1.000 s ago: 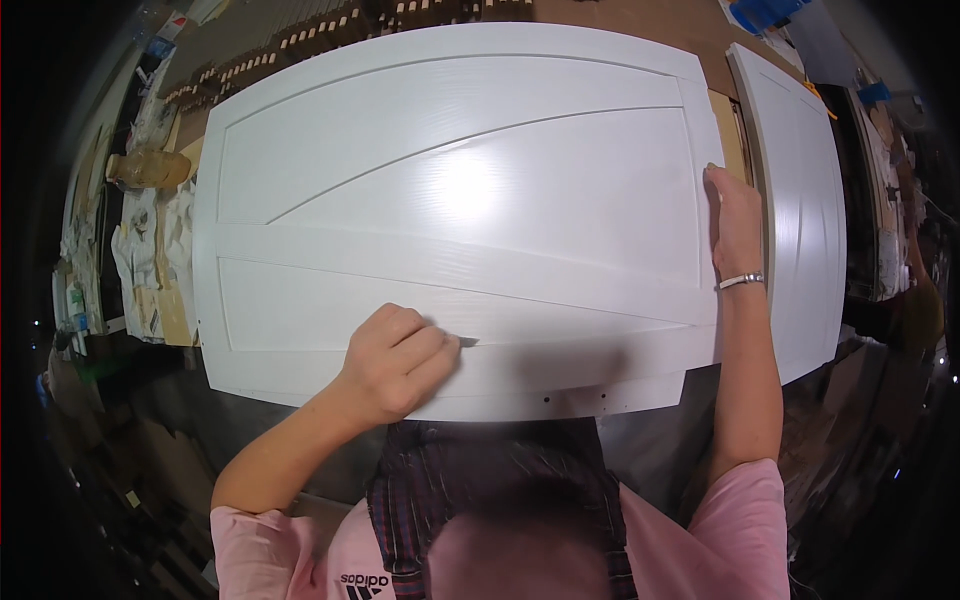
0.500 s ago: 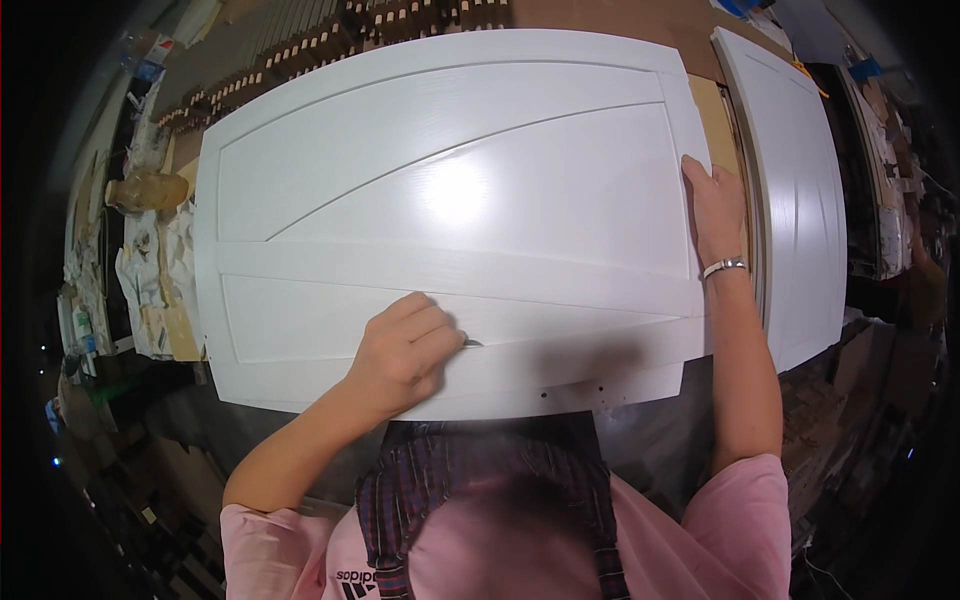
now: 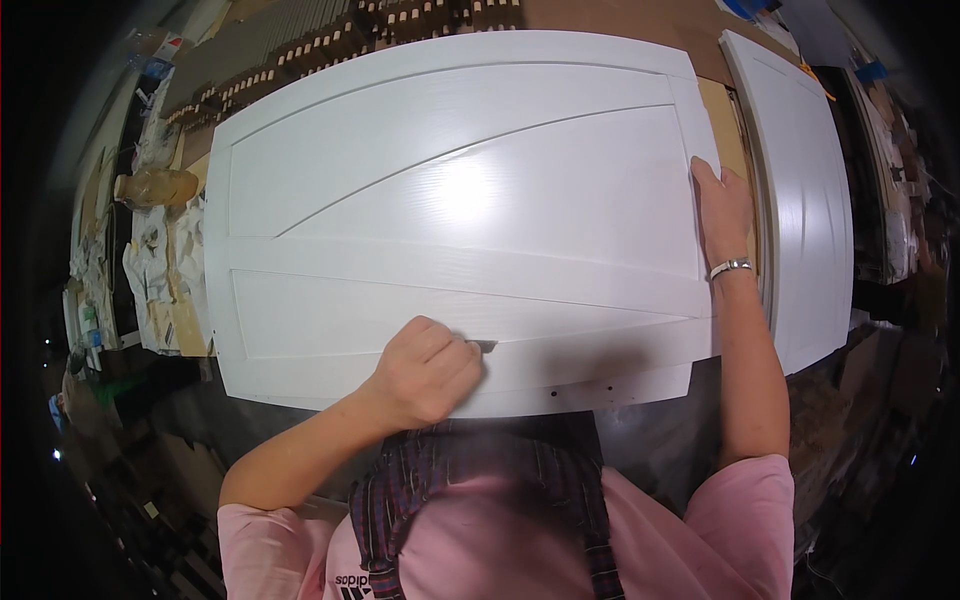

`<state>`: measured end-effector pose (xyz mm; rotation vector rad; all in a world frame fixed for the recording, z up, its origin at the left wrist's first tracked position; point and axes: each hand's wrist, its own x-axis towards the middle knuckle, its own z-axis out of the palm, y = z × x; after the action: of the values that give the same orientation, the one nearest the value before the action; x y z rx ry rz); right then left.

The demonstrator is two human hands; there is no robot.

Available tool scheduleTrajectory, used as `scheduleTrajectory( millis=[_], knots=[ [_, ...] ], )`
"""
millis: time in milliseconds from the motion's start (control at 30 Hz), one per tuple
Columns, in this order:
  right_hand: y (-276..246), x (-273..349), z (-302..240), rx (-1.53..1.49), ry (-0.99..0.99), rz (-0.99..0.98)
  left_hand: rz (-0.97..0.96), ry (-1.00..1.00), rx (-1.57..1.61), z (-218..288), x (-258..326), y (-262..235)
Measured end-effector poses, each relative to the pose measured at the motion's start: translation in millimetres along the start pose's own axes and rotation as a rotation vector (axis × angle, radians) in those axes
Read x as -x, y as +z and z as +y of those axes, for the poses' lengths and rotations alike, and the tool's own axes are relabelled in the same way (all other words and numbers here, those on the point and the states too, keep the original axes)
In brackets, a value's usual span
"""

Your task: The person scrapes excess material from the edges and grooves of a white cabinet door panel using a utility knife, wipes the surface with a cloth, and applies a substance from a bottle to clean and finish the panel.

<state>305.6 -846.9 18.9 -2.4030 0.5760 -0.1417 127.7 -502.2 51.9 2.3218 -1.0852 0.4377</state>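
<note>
Plenty of open room is sitting across the white door panel (image 3: 460, 200), wide and flat. At 3 o'clock a second white panel (image 3: 810, 220) is crowding in close. At 9 o'clock crumpled rags (image 3: 150, 260) are cluttering the bench edge.

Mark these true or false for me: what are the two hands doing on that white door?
1. The left hand presses a small dark tool onto the white door. True.
2. The right hand hangs in the air. False: it rests on the door's right edge.
3. A bracelet sits on the right wrist. True.
4. The door is bare brown wood. False: it is glossy white.
5. A second white panel lies to the right. True.
</note>
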Motion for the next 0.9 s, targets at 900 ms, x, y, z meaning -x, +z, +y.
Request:
scheduleTrajectory(
  millis=[900],
  knots=[
    [-4,-1,0,0.064,-0.004,-0.014,-0.108,-0.23,0.201,-8,-5,-15]
  ],
)
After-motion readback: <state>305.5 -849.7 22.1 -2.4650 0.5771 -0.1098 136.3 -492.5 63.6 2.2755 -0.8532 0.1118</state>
